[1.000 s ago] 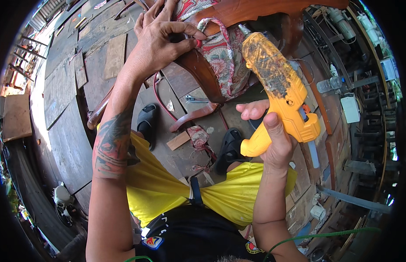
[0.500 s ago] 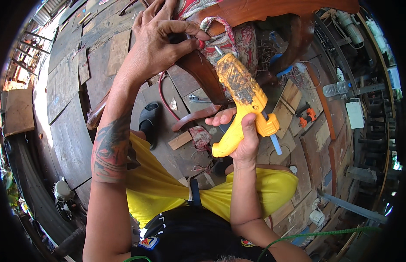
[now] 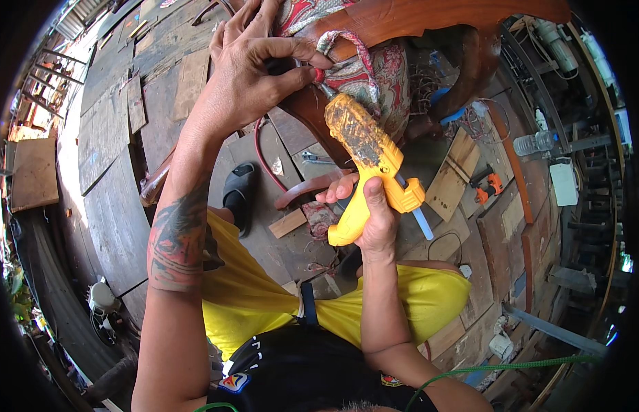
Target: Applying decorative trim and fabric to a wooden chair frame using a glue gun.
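My right hand (image 3: 374,213) grips a yellow glue gun (image 3: 364,151) by its handle, and a bluish glue stick (image 3: 422,223) pokes out of its back end. The gun's body is smeared with dark residue. Its metal nozzle lies close to the fingertips of my left hand (image 3: 254,69). Those left fingers pinch the end of a red and white fabric trim (image 3: 364,58) against the edge of a varnished wooden chair (image 3: 416,20). The trim loops loosely to the right. Red patterned upholstery (image 3: 391,75) covers part of the chair.
Worn boards (image 3: 120,178) make up the floor. A black slipper (image 3: 238,189), an orange and black tool (image 3: 488,184), a wood offcut (image 3: 288,224) and a patterned fabric scrap (image 3: 319,218) lie around. A clear plastic bottle (image 3: 534,144) is at the right, and a green cord (image 3: 512,367) crosses the lower right.
The glue gun has moved left and slightly away from me, bringing its nozzle to the trim by my left fingertips. My left hand keeps its pinch in nearly the same place.
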The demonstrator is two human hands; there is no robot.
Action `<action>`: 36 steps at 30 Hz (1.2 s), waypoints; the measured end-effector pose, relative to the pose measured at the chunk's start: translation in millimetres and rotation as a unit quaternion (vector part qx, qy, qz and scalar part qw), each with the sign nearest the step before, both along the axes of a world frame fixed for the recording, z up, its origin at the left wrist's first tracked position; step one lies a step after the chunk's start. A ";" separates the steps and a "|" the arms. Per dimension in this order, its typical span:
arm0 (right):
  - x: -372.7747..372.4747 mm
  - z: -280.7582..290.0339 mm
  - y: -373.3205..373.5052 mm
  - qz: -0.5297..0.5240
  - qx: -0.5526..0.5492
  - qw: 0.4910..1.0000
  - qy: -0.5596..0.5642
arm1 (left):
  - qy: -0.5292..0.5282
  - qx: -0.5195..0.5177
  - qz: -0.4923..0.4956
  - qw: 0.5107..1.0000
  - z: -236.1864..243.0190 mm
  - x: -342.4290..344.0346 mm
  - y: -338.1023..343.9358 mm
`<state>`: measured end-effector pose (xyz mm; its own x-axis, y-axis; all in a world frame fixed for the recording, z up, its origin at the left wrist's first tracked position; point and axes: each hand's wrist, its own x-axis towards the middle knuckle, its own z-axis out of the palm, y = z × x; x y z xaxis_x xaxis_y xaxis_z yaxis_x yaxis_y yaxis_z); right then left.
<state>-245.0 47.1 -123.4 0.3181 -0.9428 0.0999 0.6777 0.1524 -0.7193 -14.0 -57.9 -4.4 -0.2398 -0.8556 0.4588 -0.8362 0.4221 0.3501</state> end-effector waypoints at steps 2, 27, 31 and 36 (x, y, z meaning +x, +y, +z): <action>-0.6 -1.8 -0.2 -0.001 0.005 1.000 -0.002 | 0.002 0.007 0.004 1.000 -1.6 0.6 -0.9; 0.4 4.2 -3.6 -0.013 0.027 0.999 -0.011 | 0.026 0.010 -0.003 1.000 -1.4 -1.9 1.7; 1.1 -4.3 -3.8 -0.022 0.050 0.999 0.001 | 0.021 0.011 -0.005 1.000 -5.3 4.6 -4.4; 0.4 -22.9 -4.8 0.013 0.027 0.999 -0.028 | 0.029 0.019 -0.013 0.999 -6.1 4.9 -5.8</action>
<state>-244.6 42.3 -146.4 0.3373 -0.9390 0.0669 0.7122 0.2081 -0.6704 -9.1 -63.7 -10.5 -0.2358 -0.8664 0.4401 -0.8037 0.4285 0.4129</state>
